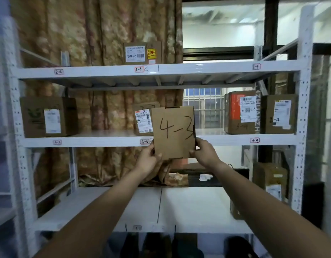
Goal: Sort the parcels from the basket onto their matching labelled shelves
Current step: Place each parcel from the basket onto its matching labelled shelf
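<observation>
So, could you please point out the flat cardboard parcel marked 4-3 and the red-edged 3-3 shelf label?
flat cardboard parcel marked 4-3 (173, 133): head view, centre of front face.
red-edged 3-3 shelf label (144, 141): head view, middle of sticker.

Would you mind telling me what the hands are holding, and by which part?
A flat cardboard parcel marked 4-3, held upright: the left hand pinches its lower left corner, the right hand its lower right corner.
</observation>
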`<control>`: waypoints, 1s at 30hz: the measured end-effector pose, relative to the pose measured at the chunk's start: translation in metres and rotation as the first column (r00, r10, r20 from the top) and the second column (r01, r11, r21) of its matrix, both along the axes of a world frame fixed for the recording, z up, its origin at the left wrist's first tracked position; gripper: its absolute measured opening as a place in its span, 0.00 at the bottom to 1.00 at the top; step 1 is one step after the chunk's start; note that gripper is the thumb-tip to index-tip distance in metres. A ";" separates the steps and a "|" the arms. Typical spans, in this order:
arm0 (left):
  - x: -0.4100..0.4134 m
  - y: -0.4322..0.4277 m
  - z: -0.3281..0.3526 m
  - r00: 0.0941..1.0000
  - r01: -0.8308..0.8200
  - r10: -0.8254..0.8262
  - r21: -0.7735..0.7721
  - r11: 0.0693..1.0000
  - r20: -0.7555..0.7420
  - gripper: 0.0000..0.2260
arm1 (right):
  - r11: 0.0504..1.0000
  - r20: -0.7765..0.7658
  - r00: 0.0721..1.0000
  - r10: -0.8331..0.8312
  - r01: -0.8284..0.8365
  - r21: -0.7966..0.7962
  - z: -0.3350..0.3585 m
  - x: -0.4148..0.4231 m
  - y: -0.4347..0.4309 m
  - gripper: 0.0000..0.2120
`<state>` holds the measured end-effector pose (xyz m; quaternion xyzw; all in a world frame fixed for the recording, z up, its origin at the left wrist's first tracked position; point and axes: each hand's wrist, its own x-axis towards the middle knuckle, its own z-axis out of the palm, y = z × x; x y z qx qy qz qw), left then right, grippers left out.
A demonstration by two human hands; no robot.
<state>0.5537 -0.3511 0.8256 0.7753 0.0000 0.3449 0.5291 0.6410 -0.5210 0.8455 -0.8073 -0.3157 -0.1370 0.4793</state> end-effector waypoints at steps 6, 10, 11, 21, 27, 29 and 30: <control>0.010 -0.006 -0.053 0.991 -0.015 0.018 0.024 1.000 -0.132 0.19 | 0.998 -0.103 0.994 0.035 -0.041 -0.055 -0.066 0.026 -0.003 0.22; 0.014 0.015 -0.099 0.974 -0.047 0.047 0.005 0.999 -0.222 0.17 | 0.992 -0.208 0.972 0.105 -0.117 -0.043 -0.119 0.035 0.021 0.20; 0.017 0.023 -0.110 0.964 -0.085 0.084 0.009 0.996 -0.251 0.18 | 0.990 -0.217 0.969 0.122 -0.133 -0.037 -0.132 0.039 0.029 0.21; 0.093 0.118 -0.218 0.914 -0.091 0.087 0.008 0.996 -0.396 0.28 | 0.982 -0.493 0.859 0.141 -0.184 -0.039 -0.236 0.109 0.114 0.25; 0.161 0.174 -0.269 0.882 -0.001 -0.118 -0.252 0.968 -0.456 0.30 | 0.981 -0.647 0.738 0.192 -0.163 0.106 -0.280 0.153 0.165 0.24; 0.181 0.186 -0.281 0.862 -0.015 -0.171 -0.363 0.932 -0.477 0.29 | 0.983 -0.675 0.715 0.180 -0.152 0.101 -0.296 0.164 0.175 0.24; 0.189 0.191 -0.289 0.852 -0.016 -0.191 -0.388 0.921 -0.487 0.28 | 0.986 -0.692 0.703 0.166 -0.141 0.093 -0.305 0.170 0.180 0.26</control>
